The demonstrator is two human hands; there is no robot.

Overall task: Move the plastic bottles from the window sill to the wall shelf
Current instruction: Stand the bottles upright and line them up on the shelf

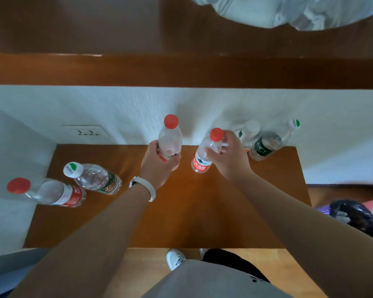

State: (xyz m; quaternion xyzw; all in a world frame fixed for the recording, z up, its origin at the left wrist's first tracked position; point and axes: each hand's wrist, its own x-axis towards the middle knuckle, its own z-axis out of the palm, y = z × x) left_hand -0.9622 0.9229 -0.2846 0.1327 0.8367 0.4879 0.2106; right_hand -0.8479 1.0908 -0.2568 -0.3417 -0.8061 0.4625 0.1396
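Our left hand [157, 166] holds a red-capped bottle [170, 138] around its lower body; just beside it our right hand [228, 153] grips another red-capped bottle [205, 155].

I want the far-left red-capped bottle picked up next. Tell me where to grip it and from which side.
Grip the far-left red-capped bottle around its clear body just above the red label, probably with the left hand once it is free. Come from the front edge of the wooden surface: the white-capped bottle stands close to its right.
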